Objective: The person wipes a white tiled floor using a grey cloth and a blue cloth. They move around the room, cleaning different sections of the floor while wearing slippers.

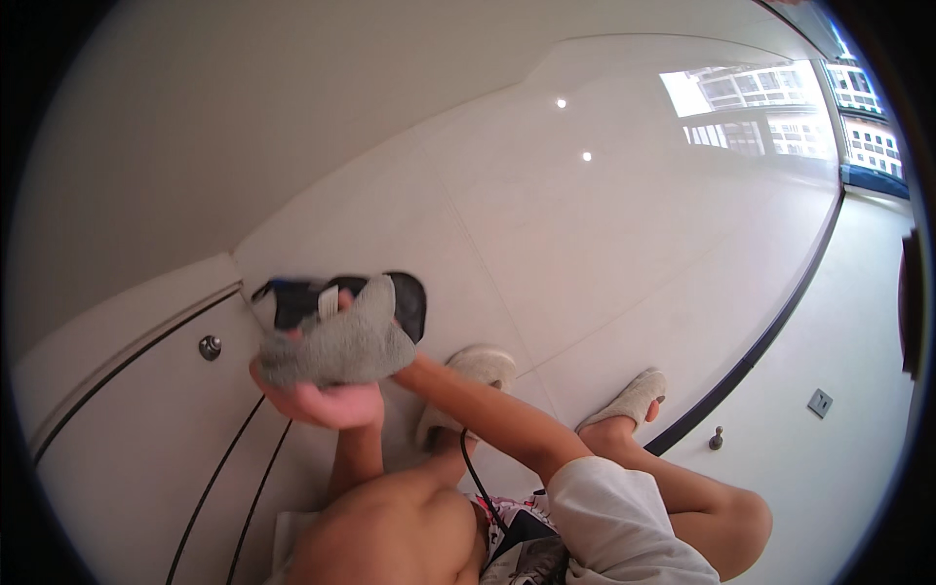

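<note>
A fuzzy grey cloth [340,344] with a small white tag [329,301] is stretched between my two hands above the floor. My left hand [329,404] is curled around its lower left side, palm up and a little blurred. My right hand [345,298] is mostly hidden behind the cloth; only fingertips show beside the tag, and the forearm reaches in from the right. Beneath and beyond the cloth, a dark item [409,300] with a rounded black end lies on the floor, partly covered from view. I cannot tell whether it is footwear or a bag.
Beige slippers [630,398] are on my feet on the glossy tiled floor [585,241]. A metal knob [210,348] sticks out from a pale panel at left. On the right stand a dark baseboard [775,344] and a doorstop [716,437]. A black cable [479,475] hangs before my lap.
</note>
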`<state>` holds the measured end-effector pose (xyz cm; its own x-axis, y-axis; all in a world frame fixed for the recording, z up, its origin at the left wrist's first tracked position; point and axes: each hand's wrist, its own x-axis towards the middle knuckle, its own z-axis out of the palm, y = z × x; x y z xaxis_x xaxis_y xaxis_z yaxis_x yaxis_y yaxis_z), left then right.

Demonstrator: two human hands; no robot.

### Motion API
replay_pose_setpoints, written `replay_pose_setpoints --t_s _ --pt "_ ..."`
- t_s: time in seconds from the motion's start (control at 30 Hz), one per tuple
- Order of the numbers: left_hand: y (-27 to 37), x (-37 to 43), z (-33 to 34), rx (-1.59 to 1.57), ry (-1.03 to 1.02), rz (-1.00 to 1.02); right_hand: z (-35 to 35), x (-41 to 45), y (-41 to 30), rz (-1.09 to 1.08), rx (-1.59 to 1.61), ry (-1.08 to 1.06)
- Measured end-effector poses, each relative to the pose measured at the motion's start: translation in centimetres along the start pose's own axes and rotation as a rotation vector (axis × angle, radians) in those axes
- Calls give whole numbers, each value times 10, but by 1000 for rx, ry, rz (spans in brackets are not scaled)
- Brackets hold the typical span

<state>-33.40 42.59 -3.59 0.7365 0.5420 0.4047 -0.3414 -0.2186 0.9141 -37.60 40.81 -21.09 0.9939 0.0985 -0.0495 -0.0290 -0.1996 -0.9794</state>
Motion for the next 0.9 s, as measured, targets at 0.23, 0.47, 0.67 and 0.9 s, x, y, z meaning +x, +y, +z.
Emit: replay_pose_setpoints --t_s 0.23,0.47,0.67,0.9 --pt "-4 40 13 -32 -46 -340 -101 4 -57 181 -359 -309" --pt "-90 34 89 338 -489 363 -54 -97 -60 38 -122 -903" --pt "-164 12 187 615 -866 511 -61 -88 -62 82 -139 -898" --pt "-151 -23 202 598 -1066 407 -74 -97 -30 154 103 -747"
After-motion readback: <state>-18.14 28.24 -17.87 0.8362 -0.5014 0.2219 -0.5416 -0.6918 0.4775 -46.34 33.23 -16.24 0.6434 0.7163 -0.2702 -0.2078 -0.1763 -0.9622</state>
